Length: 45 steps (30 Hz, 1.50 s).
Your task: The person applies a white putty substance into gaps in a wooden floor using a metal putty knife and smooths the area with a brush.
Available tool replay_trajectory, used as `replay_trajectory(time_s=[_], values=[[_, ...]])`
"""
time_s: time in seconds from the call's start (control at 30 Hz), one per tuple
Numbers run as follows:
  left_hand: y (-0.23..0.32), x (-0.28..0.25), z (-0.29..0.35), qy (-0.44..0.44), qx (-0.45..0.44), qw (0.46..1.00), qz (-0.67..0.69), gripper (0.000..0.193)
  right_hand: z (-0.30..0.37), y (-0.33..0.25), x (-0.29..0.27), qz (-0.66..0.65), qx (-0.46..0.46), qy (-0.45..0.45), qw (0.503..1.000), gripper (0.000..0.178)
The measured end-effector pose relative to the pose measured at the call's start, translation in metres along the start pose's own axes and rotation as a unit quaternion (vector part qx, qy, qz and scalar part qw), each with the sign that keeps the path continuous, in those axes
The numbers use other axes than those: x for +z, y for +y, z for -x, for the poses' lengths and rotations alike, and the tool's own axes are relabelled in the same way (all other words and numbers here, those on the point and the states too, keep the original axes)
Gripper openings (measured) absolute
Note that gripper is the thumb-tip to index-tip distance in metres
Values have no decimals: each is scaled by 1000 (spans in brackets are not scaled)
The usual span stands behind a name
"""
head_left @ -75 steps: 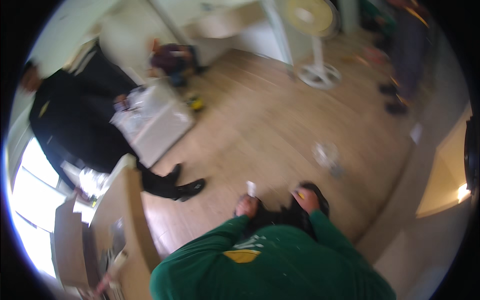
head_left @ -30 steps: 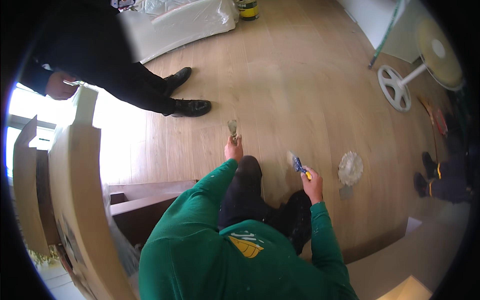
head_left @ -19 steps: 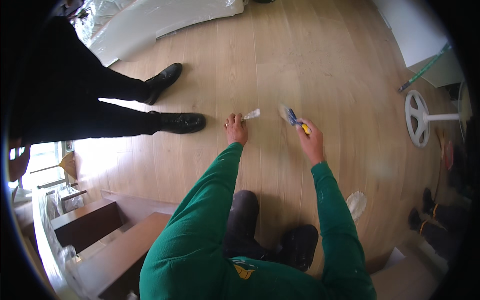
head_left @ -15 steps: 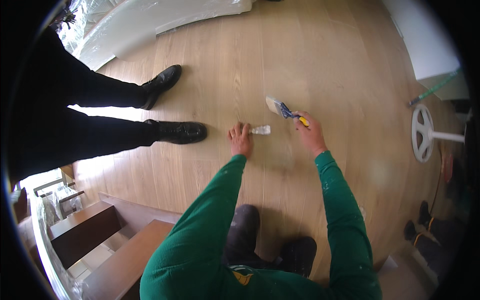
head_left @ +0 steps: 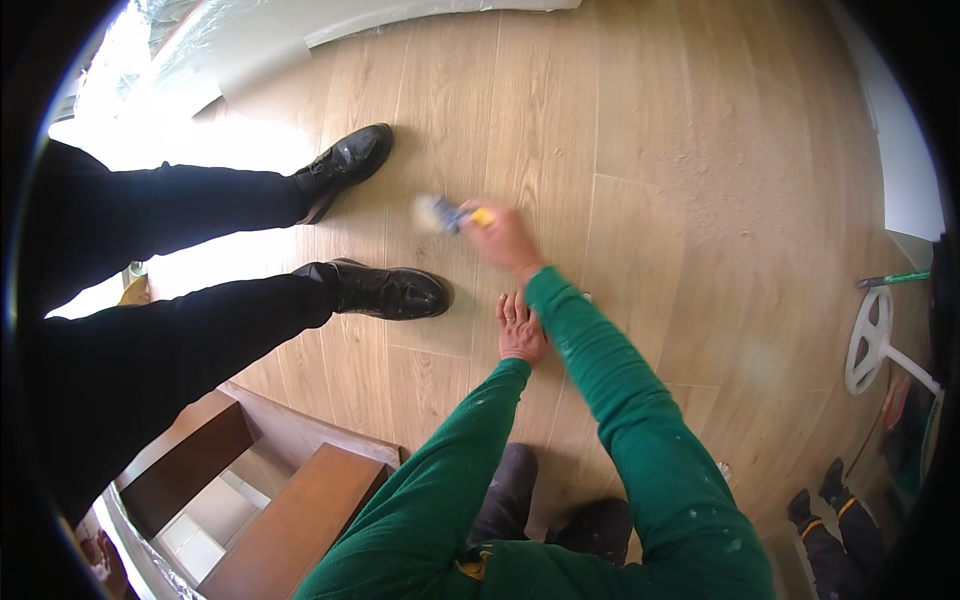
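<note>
My right hand (head_left: 503, 241) grips a paintbrush (head_left: 450, 215) with a yellow and dark blue handle, its pale bristles smeared by motion. The brush is low over the wooden floor (head_left: 640, 230), close to a person's black shoes. Just below it, my left hand (head_left: 521, 332) presses down on the floor, a ring on one finger. My right forearm crosses over and hides its thumb side. Past that forearm shows a small whitish tip (head_left: 587, 297), seemingly the end of the white-crusted tool held in my left hand; the rest of the tool is hidden.
A person in dark trousers stands at the left, with black shoes (head_left: 392, 292) near my hands. Pale debris (head_left: 715, 180) is scattered at the upper right. Brown wooden steps (head_left: 300, 520) are lower left, a white wheel-shaped base (head_left: 869, 340) at right, another person's feet (head_left: 832, 482) lower right.
My right hand has swept the paintbrush leftward, across in front of my left hand. My left hand stays low on the floor, its tool now mostly covered. The whole view has shifted somewhat.
</note>
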<state>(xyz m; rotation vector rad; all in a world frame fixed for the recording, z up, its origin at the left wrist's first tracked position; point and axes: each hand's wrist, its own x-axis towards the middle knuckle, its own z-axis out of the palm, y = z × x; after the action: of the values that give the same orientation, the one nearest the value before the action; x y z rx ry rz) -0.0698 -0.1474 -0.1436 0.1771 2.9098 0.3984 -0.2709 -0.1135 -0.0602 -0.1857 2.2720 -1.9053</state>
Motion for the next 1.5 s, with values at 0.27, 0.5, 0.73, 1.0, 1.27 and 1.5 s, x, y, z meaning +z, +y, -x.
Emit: replay_trajectory(time_s=[0.27, 0.5, 0.73, 1.0, 1.27, 1.5], values=[[-6, -18, -3, 77, -25, 993, 81, 50, -35, -13, -151, 222, -54, 322, 919, 20], [0, -15, -2, 58, -18, 995, 80, 49, -144, -2, 19, 82, -56, 27, 995, 27], [-12, -21, 2, 44, -42, 993, 98, 51, -196, -2, -51, 45, -82, 281, 955, 18], [12, -10, -7, 50, -3, 993, 103, 50, -242, 38, -17, -49, -55, 252, 965, 14], [-24, -17, 8, 63, -37, 996, 54, 52, -217, -12, -36, -4, -18, 411, 912, 18], [-28, 51, 28, 55, -66, 982, 168, 52, -288, 9, 92, -81, -18, 234, 969, 11]])
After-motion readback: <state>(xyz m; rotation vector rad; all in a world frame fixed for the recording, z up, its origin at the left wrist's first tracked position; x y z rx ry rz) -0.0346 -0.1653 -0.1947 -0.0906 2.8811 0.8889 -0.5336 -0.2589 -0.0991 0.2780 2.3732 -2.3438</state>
